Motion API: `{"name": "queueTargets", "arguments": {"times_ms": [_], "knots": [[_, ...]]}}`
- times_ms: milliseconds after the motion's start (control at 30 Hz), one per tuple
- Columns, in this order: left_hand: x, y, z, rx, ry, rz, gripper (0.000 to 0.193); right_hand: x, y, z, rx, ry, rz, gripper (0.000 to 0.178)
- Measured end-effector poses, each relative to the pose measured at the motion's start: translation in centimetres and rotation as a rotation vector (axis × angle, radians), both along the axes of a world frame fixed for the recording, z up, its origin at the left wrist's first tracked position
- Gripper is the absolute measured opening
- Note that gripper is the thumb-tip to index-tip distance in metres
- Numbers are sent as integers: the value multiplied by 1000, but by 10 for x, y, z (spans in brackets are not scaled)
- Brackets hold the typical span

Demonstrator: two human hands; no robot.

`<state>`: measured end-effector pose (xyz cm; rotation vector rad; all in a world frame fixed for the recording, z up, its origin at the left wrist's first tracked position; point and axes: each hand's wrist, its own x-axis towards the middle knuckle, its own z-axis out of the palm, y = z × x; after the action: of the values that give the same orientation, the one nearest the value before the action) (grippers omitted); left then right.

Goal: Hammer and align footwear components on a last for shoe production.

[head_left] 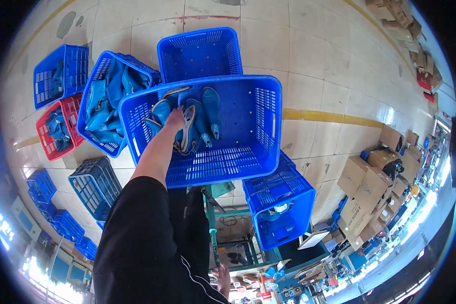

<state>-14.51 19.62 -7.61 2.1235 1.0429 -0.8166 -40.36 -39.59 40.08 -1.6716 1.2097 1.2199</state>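
My left hand (175, 119) reaches down into a large blue plastic crate (240, 109), its fingers closed on one of the blue shoe lasts on the left side. Several lasts lie loosely around it, some with pale edges; one blue shoe last (211, 104) rests just to the right, its narrow end toward me. What my fingertips touch underneath is hidden. Low in the view, my right hand (222, 278) is beside a green metal post (214, 243), fingers apart, with nothing visible in it.
Behind stands another blue crate (200, 55). To the left are a blue crate heaped with lasts (81, 121), a red crate (77, 114) and a dark crate (93, 185). A tilted blue crate (283, 223) stands at the right, before stacked cardboard boxes (362, 182).
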Motion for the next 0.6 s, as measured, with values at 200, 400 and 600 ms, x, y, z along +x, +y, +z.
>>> {"name": "queueTargets", "arguments": {"times_ms": [200,400,600], "knots": [[19,-22,-55,40,132,114,61,-25,-6,-22,67,125,-34,63],[19,-12,-66,24,189,51,64,-5,28,-21,63,50,-173,61],[8,11,-42,-71,-61,-82,59,0,37,-23,71,-24,-91,61]]}}
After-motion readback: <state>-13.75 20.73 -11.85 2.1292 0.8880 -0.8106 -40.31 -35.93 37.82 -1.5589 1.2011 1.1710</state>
